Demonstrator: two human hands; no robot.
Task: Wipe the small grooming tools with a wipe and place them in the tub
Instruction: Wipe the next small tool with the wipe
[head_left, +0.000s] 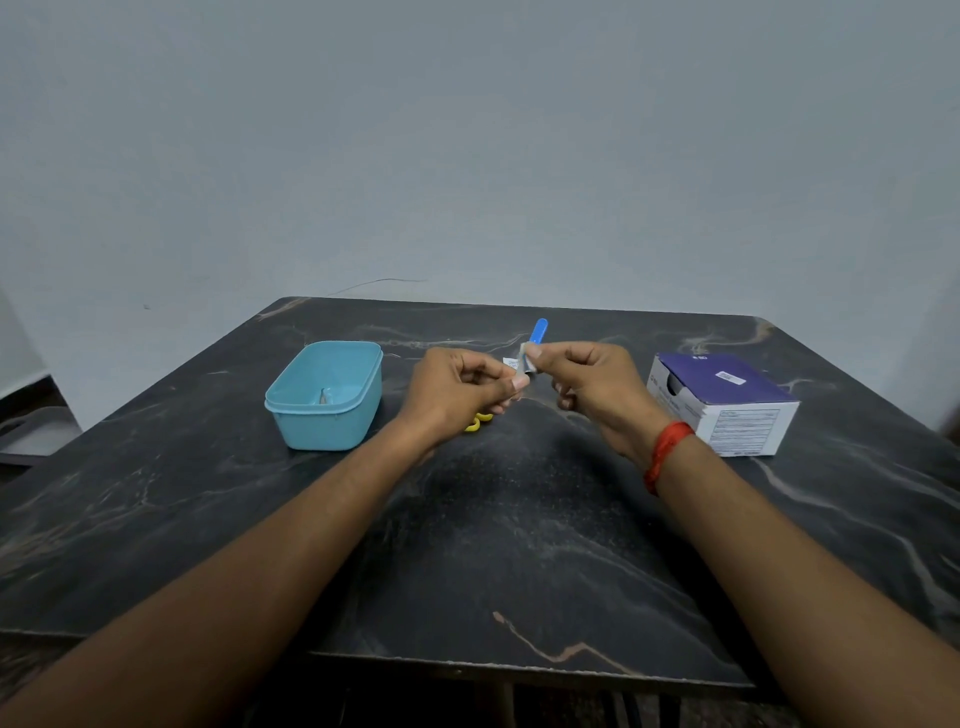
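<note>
Aloft: left hand (457, 391), wipe (520, 364), right hand (597, 385).

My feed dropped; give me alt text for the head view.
The left hand and right hand pinch a small whitish wipe around a blue-handled tool above a dark marbled table. A light blue plastic tub holding a small metal tool stands left; a purple-and-white cardboard box right.

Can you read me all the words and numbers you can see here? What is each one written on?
"BD": it seems to read so, a tiny white mark on the purple top of the box.
White sticker on the box top: too small to read.
Printed lines on the box's white side: too blurred to read.
Tiny print on the wipe by the blue tool: too small to read.
Tub: no writing.
</note>
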